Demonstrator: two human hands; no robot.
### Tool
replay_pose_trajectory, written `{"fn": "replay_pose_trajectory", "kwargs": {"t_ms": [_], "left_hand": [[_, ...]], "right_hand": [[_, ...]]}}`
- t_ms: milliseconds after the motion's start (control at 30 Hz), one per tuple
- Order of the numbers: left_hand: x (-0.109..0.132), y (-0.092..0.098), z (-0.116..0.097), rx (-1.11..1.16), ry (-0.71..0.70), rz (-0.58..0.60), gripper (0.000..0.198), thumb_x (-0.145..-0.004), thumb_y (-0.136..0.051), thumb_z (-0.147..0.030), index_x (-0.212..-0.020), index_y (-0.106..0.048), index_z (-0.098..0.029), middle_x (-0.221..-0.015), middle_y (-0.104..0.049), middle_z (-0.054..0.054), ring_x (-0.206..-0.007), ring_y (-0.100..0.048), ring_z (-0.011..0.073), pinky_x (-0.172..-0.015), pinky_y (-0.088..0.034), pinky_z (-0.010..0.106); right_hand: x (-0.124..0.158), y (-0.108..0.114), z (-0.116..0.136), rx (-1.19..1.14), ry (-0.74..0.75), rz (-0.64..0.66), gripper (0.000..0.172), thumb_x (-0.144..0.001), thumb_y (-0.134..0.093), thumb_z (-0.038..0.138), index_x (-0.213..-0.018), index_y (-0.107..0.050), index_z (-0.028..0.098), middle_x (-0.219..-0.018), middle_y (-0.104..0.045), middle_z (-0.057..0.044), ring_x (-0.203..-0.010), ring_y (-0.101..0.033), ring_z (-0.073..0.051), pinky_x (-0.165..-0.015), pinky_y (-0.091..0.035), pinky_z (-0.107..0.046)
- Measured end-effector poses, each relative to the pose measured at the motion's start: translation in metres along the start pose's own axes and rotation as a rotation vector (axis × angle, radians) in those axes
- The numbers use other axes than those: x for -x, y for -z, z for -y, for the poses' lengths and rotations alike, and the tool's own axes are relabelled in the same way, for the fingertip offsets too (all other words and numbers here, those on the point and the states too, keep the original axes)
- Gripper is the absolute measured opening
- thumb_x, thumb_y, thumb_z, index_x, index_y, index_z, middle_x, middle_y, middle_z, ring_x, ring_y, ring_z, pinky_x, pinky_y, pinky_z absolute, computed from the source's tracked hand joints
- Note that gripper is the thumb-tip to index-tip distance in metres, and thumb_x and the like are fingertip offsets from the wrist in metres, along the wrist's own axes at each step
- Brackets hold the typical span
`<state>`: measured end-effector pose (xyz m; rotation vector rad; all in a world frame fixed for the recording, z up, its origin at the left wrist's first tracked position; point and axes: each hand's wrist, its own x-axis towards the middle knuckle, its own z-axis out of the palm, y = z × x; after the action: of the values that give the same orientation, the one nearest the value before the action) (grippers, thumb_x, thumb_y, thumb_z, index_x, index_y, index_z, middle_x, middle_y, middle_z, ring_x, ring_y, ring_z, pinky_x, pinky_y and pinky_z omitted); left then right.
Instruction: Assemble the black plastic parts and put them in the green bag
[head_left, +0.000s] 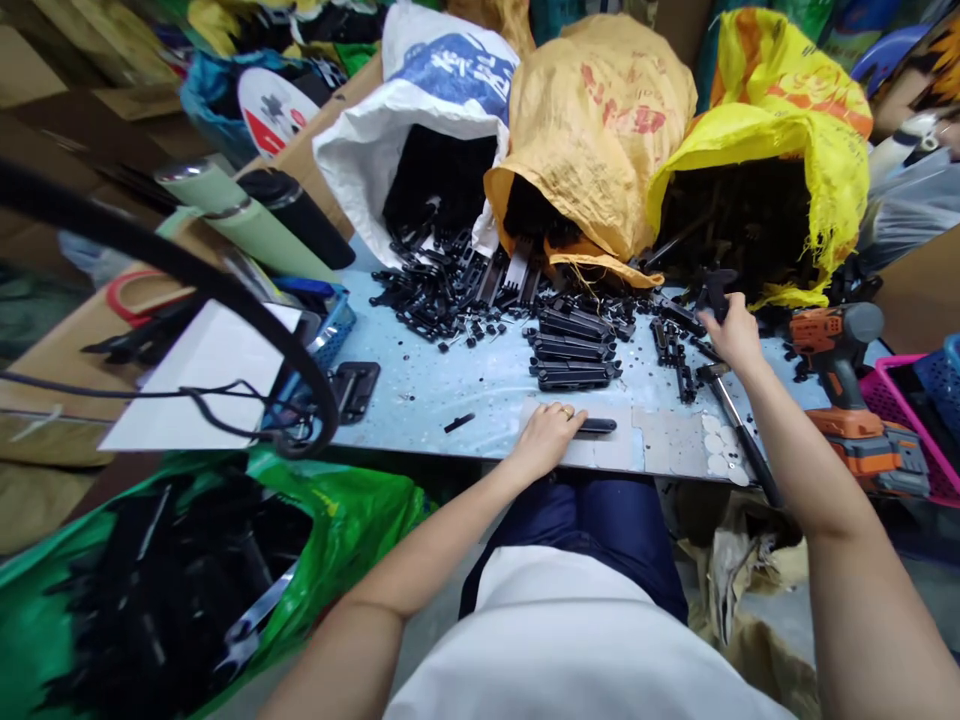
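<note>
Black bar [598,426] lies at the near edge of the blue table [420,375]. Along the far side are three open-mouthed sacks — white [450,85], tan [600,100], yellow [838,160] — with black parts [442,290] strewn before them. An orange drill [847,425] sits right of a hammer [742,430]. The left hand [545,437] is closed over the bar's left end; the right hand [736,335] grips a dark piece [718,287], its form unclear.

Pale light across a light-blue worktop [409,375], brown cardboard boxes [124,110] crowding the far left, a yellowish bundle [112,40] behind them, a cardboard panel [919,265] at the right edge, grey floor [431,610] below, crumpled tan sacking [780,645] beneath the worktop's right side.
</note>
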<state>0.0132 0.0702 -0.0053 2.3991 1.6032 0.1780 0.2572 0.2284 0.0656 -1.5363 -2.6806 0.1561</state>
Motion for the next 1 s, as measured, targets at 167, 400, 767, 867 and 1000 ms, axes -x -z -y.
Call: {"fn": "replay_pose_trajectory", "kwargs": {"t_ms": [167, 400, 767, 867, 1000], "left_hand": [[-0.003, 0.004, -0.001, 0.160, -0.086, 0.052, 0.034, -0.087, -0.037, -0.018, -0.118, -0.049, -0.016, -0.111, -0.056, 0.010, -0.103, -0.050, 0.0213, -0.088, -0.039, 0.034], [-0.019, 0.002, -0.018, 0.175, -0.093, 0.068, 0.063, -0.069, -0.055, -0.064, -0.108, -0.050, -0.015, -0.109, -0.056, 0.013, -0.102, -0.052, 0.0287, -0.086, -0.040, 0.040], [-0.010, -0.012, -0.007, 0.227, -0.066, -0.130, 0.043, -0.075, -0.056, -0.055, -0.096, -0.051, -0.018, -0.090, -0.061, 0.007, -0.088, -0.060, 0.0227, -0.073, -0.046, 0.031], [-0.013, -0.013, -0.010, 0.227, -0.024, -0.121, 0.041, -0.076, -0.058, -0.050, -0.100, -0.052, -0.019, -0.093, -0.062, 0.007, -0.090, -0.059, 0.0231, -0.074, -0.046, 0.032], [-0.019, -0.009, -0.012, 0.266, -0.061, -0.085, 0.046, -0.075, -0.060, -0.047, -0.109, -0.050, -0.017, -0.103, -0.061, 0.010, -0.099, -0.056, 0.0248, -0.082, -0.045, 0.035]], "right_hand": [[0.071, -0.036, 0.042, 0.029, 0.239, 0.215, 0.035, -0.089, -0.040, 0.045, -0.088, -0.058, 0.014, -0.079, -0.062, -0.009, -0.073, -0.058, -0.014, -0.063, -0.034, -0.023], [0.099, -0.050, 0.082, 0.164, 0.285, 0.374, 0.035, -0.090, -0.037, 0.046, -0.089, -0.059, 0.018, -0.079, -0.063, -0.006, -0.071, -0.059, -0.015, -0.053, -0.027, -0.024], [0.096, -0.030, 0.100, 0.279, 0.307, 0.162, 0.042, -0.093, -0.027, 0.044, -0.091, -0.060, 0.018, -0.078, -0.062, -0.009, -0.073, -0.056, -0.018, -0.059, -0.025, -0.028], [0.093, -0.036, 0.097, 0.266, 0.282, 0.115, 0.040, -0.093, -0.028, 0.043, -0.090, -0.060, 0.019, -0.077, -0.062, -0.008, -0.071, -0.055, -0.017, -0.061, -0.026, -0.028], [0.093, -0.055, 0.085, 0.238, 0.263, 0.043, 0.043, -0.092, -0.028, 0.045, -0.085, -0.061, 0.018, -0.073, -0.061, -0.007, -0.068, -0.054, -0.016, -0.061, -0.028, -0.027]]}}
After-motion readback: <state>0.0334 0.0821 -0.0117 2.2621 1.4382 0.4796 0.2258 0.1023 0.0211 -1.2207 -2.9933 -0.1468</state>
